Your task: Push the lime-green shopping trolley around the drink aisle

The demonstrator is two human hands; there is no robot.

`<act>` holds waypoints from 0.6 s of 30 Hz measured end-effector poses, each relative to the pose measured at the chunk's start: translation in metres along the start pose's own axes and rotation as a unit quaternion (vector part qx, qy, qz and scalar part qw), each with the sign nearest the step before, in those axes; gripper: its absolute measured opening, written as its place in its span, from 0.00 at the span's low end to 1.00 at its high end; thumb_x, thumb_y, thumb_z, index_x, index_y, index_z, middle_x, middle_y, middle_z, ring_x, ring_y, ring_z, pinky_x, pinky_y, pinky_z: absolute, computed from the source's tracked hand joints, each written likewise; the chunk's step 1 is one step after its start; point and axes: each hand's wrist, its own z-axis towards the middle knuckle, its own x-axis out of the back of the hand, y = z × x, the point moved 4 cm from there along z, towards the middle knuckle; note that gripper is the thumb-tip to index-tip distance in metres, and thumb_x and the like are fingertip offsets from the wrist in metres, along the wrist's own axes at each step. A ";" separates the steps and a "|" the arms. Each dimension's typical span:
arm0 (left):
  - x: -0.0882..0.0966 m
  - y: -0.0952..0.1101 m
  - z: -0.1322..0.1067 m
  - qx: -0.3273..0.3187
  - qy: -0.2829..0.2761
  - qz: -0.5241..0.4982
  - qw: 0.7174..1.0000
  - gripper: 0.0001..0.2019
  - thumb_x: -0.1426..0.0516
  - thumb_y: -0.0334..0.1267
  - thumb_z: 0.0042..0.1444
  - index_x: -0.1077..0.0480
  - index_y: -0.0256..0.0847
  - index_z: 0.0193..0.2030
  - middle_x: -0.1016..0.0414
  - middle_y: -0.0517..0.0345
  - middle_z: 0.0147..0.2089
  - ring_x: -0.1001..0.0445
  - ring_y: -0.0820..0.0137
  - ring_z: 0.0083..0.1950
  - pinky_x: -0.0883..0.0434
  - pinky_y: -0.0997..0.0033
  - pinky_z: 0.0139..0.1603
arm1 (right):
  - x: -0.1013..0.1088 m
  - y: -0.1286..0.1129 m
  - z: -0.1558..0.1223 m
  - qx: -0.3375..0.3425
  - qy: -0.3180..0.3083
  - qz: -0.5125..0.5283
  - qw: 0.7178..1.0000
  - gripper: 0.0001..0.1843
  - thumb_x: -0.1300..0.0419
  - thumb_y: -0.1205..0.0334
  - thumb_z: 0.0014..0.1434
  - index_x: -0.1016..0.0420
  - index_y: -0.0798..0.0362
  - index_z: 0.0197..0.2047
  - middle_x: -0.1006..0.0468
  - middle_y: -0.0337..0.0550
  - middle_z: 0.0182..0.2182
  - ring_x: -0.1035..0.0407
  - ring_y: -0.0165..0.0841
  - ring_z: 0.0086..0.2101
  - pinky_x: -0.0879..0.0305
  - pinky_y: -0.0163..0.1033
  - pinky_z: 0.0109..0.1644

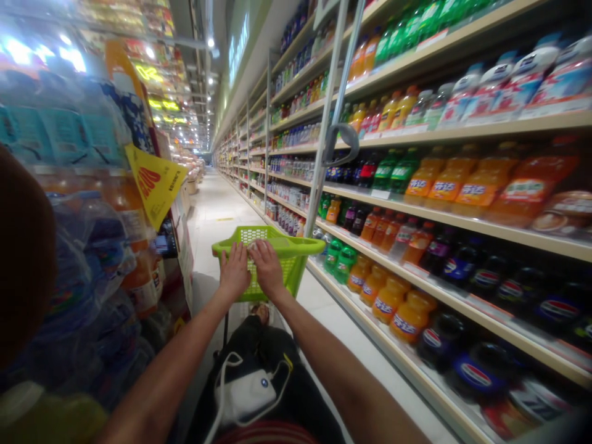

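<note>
A bright green plastic shopping basket on a wheeled stand sits straight ahead of me in a supermarket aisle. My left hand rests on its near rim with the fingers curled over the edge. My right hand lies beside it on the same rim, fingers bent over the edge, the two hands touching. Both arms reach forward from the bottom of the view. The basket's inside is hidden from here.
Long shelves of soft-drink bottles run along the right. A metal ladder rail leans against them just past the basket. Shrink-wrapped bottle packs and a yellow price flag crowd the left. The pale floor runs ahead.
</note>
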 end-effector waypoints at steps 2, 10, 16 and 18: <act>0.001 -0.011 -0.002 0.029 0.014 0.009 0.999 0.32 0.52 0.32 0.48 0.50 0.30 0.63 0.53 0.46 0.67 0.58 0.59 0.68 0.57 0.47 0.65 | 0.007 0.013 -0.001 -0.008 0.005 -0.009 1.000 0.20 0.52 0.73 0.58 0.31 0.52 0.52 0.39 0.46 0.58 0.55 0.37 0.61 0.49 0.49 0.62; -0.004 -0.015 -0.007 0.047 0.015 0.004 0.999 0.34 0.51 0.33 0.47 0.52 0.29 0.64 0.56 0.46 0.68 0.60 0.57 0.68 0.57 0.47 0.65 | 0.025 0.049 -0.007 -0.100 0.032 -0.025 0.994 0.23 0.56 0.75 0.57 0.32 0.56 0.52 0.39 0.51 0.58 0.54 0.38 0.61 0.51 0.52 0.62; -0.006 -0.016 -0.007 0.038 0.011 0.011 0.999 0.35 0.51 0.33 0.47 0.54 0.33 0.64 0.56 0.47 0.68 0.61 0.59 0.69 0.57 0.48 0.65 | 0.008 0.005 0.001 -0.021 0.001 0.010 1.000 0.23 0.55 0.75 0.57 0.32 0.54 0.52 0.39 0.47 0.58 0.57 0.37 0.61 0.50 0.50 0.62; -0.005 -0.019 -0.007 0.029 0.010 0.013 0.999 0.35 0.51 0.33 0.47 0.54 0.33 0.64 0.56 0.47 0.68 0.61 0.59 0.69 0.57 0.47 0.65 | 0.008 0.002 0.000 -0.002 0.001 0.011 1.000 0.22 0.55 0.75 0.57 0.31 0.54 0.52 0.39 0.47 0.58 0.56 0.36 0.61 0.49 0.48 0.62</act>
